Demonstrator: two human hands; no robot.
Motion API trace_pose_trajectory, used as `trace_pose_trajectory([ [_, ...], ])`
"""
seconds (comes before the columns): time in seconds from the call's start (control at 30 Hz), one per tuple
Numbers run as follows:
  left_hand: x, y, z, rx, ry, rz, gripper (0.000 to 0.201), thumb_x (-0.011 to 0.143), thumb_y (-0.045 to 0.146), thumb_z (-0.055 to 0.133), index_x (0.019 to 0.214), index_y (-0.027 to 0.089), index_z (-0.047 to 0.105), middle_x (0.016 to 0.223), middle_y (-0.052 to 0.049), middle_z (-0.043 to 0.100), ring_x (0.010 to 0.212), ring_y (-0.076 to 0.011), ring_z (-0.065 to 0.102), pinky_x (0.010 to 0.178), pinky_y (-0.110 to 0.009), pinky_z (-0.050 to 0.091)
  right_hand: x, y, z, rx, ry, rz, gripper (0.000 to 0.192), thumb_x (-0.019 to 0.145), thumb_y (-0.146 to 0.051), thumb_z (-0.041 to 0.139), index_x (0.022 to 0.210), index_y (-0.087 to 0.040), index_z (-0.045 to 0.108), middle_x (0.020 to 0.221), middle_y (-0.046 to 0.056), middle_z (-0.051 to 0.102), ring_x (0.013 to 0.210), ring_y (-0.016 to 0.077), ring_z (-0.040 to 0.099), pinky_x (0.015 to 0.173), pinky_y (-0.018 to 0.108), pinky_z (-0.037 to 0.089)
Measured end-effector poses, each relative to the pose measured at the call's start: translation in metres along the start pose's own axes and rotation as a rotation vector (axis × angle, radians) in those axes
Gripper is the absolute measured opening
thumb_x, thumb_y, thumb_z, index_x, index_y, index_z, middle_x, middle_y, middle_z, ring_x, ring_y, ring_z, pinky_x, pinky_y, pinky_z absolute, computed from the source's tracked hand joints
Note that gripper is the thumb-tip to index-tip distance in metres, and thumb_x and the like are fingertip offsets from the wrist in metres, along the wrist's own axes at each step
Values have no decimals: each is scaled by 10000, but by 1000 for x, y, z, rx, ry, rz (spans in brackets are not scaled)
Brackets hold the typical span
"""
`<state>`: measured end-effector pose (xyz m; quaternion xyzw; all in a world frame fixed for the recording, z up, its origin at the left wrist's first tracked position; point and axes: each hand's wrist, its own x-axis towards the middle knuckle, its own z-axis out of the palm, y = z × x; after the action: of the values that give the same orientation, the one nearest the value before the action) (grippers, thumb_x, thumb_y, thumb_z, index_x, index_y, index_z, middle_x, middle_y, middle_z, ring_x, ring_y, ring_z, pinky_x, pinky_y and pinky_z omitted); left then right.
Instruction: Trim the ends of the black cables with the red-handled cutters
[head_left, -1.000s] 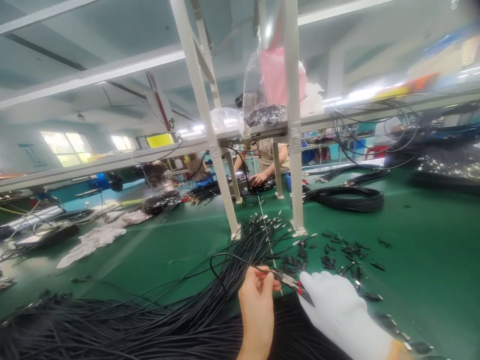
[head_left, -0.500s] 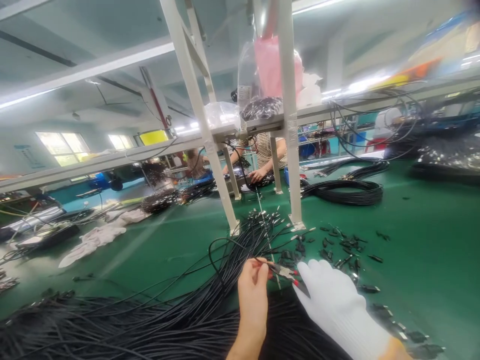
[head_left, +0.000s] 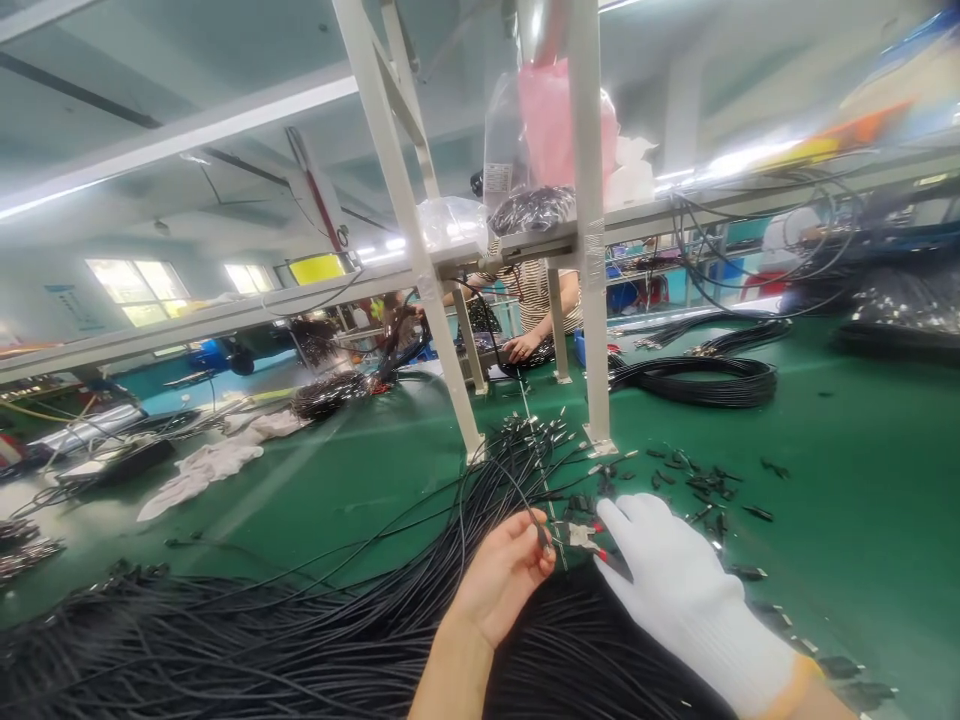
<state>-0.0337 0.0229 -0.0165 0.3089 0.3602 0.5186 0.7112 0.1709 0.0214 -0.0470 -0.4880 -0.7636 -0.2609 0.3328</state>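
My bare left hand (head_left: 501,572) pinches a thin black cable near its thick dark end (head_left: 541,537). Just to the right, my right hand (head_left: 667,570), in a white knitted glove, grips a pair of pliers (head_left: 579,536) with red on the handles. The pliers' jaws point left toward the cable end; whether they touch it I cannot tell. Beneath and left of both hands runs a large bundle of black cables (head_left: 390,610). Past the hands, many of its cables end in metal-tipped connectors (head_left: 529,432).
Loose black connector pieces (head_left: 709,482) lie scattered on the green tabletop (head_left: 847,450) at right. Two white shelf posts (head_left: 596,330) rise from the table ahead. Coiled cable (head_left: 694,383) rests behind them. A co-worker's hand (head_left: 523,347) is across the table. A white cloth (head_left: 206,470) lies at left.
My left hand has turned, its fingers now pointing right with the dark cable end showing at their tips. My right hand keeps the pliers beside it. The view has shifted slightly.
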Motion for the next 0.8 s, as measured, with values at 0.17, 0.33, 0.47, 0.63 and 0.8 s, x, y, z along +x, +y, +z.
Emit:
trace_pose_trajectory([
  [0.17,-2,0,3,18,-28,-9,502,513,314,1015,892,100,766,706,-23,670,597,-89,566,626,-233,440,0,1,-2,10,13,-58,382,777,-229,645,1144,-134,599,969,107,635,875,278,596,656,372,528],
  [0.33,-3,0,3,46,-34,3,492,531,317,1008,899,85,777,702,-30,670,601,-92,560,636,-241,432,0,3,0,4,48,-77,398,784,-224,630,1163,-109,590,1007,141,643,902,301,589,653,388,536],
  [0.47,-3,-1,3,57,-31,8,488,528,314,1007,898,90,780,705,-25,671,595,-87,555,635,-240,422,0,2,1,-3,84,-87,403,796,-221,610,1179,-101,582,1016,148,642,949,314,585,685,400,546],
  [0.63,-3,0,3,65,-32,16,483,532,327,1004,888,87,781,709,-30,670,593,-87,555,623,-241,412,0,3,2,-18,103,-109,419,793,-219,595,1193,-93,579,1034,159,639,940,307,579,690,397,547],
  [0.8,-3,0,-1,74,-43,25,448,584,310,984,918,90,782,723,-29,667,612,-88,561,648,-243,423,0,4,2,0,42,-106,435,813,-206,598,1231,-91,569,1068,158,644,1007,320,581,749,420,544],
])
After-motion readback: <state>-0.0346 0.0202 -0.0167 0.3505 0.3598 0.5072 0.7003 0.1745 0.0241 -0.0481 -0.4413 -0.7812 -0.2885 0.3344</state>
